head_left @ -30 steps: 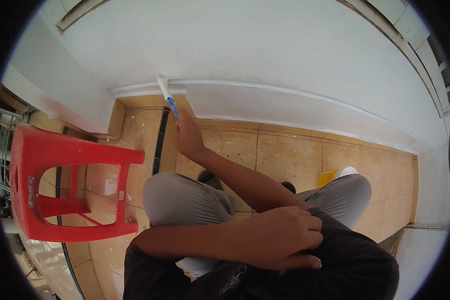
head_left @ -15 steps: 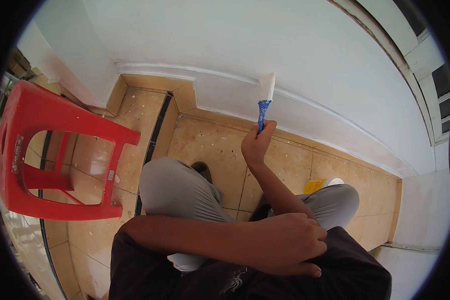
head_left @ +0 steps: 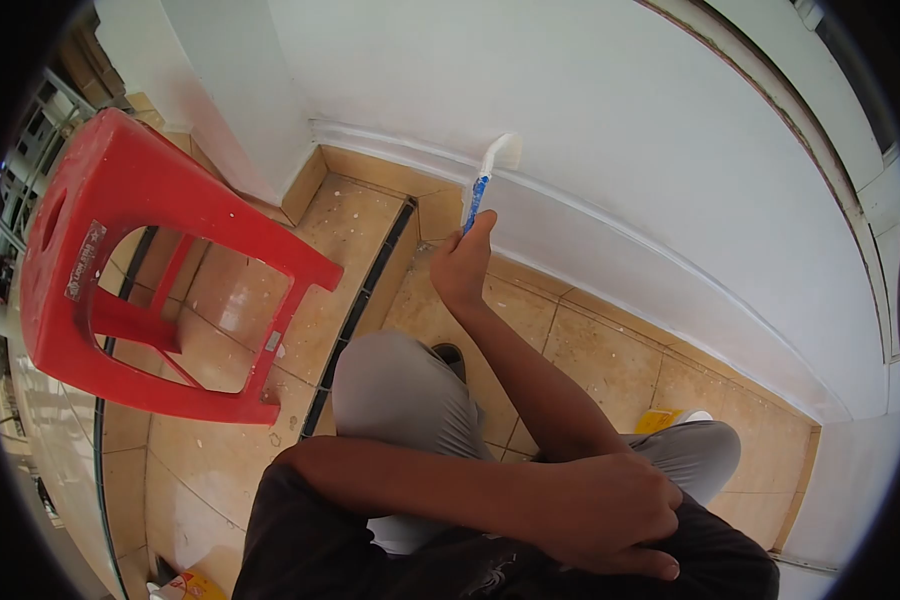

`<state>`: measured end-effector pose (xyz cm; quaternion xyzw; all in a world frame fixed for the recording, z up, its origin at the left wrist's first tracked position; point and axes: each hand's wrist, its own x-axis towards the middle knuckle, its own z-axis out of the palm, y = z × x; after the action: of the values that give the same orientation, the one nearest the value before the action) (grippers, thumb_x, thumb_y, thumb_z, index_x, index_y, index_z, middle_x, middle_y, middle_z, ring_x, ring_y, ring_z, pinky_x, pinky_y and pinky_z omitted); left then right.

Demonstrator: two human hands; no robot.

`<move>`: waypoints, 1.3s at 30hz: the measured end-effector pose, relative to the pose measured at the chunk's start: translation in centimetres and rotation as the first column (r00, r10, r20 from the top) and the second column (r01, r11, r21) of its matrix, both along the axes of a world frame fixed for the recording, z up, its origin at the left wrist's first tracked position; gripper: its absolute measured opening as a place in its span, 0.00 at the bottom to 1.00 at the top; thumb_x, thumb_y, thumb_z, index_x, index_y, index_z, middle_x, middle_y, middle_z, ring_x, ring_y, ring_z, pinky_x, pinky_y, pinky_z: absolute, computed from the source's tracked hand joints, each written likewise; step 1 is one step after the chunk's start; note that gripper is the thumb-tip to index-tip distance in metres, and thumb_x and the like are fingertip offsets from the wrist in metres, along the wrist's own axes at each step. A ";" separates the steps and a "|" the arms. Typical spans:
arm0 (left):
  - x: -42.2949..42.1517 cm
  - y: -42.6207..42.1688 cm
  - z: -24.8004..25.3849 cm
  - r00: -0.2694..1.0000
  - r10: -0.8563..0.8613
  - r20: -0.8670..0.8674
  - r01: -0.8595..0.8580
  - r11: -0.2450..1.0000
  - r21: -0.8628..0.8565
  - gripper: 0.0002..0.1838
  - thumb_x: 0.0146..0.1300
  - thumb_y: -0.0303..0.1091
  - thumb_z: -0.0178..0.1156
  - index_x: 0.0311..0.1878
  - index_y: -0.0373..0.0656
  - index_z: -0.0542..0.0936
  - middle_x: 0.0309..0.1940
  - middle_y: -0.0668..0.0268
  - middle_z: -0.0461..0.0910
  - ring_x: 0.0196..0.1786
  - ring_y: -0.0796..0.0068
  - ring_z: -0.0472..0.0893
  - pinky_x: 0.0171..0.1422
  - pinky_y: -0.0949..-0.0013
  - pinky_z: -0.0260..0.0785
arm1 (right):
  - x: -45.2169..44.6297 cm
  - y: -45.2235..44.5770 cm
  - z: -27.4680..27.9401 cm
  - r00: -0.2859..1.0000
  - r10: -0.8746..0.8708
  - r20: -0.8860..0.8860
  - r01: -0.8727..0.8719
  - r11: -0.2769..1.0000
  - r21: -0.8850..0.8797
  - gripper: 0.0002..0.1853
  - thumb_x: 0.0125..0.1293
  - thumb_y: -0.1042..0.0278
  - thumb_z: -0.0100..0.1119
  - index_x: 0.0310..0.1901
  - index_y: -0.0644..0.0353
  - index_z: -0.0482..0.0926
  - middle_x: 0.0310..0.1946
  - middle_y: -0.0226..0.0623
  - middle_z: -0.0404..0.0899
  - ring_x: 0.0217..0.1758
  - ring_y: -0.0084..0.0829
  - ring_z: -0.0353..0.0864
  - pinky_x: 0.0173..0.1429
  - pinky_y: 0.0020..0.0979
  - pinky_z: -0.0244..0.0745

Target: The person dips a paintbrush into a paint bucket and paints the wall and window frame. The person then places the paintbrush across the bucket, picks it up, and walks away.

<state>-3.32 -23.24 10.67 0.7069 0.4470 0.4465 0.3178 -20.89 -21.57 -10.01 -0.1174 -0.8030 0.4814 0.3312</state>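
My right hand (head_left: 462, 262) is closed round the blue, paint-spotted handle of a paintbrush (head_left: 478, 200). The brush points up, and its white bristles bend against the white wall (head_left: 390, 60), just above the thin ledge (head_left: 610, 217) running along its lower part. Across my lap lies my left forearm, crossing over my right arm near the elbow. My left hand (head_left: 620, 512) is closed there, fingers curled down and thumb pointing right; whatever its fingers hold, if anything, is hidden.
A red plastic stool (head_left: 170, 390) stands at the left on the raised tiled floor, beside a dark-edged step (head_left: 360, 300). A yellow and white tub (head_left: 660, 420) is beyond my right knee. Another yellow container (head_left: 195, 585) shows at the bottom left. A wall corner juts out behind the stool.
The brush first went right along the ledge, then back left a little, and its bristles now bend. The camera view has shifted. My left hand stays curled near my right elbow.
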 end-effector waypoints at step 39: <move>-2.2 -4.0 -1.3 0.716 0.439 0.542 -0.682 0.606 0.410 0.24 0.66 0.51 0.56 0.22 0.43 0.65 0.22 0.64 0.64 0.27 0.63 0.67 0.29 0.62 0.59 | -6.3 -10.5 -0.3 0.997 0.056 -0.045 -0.055 0.998 0.027 0.15 0.62 0.82 0.45 0.51 0.72 0.60 0.40 0.59 0.66 0.43 0.59 0.69 0.48 0.50 0.64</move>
<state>-5.51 -27.22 9.41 0.4839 0.4175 0.7691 0.0062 -27.24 -32.02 -10.29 -0.0797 -0.8042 0.4827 0.3375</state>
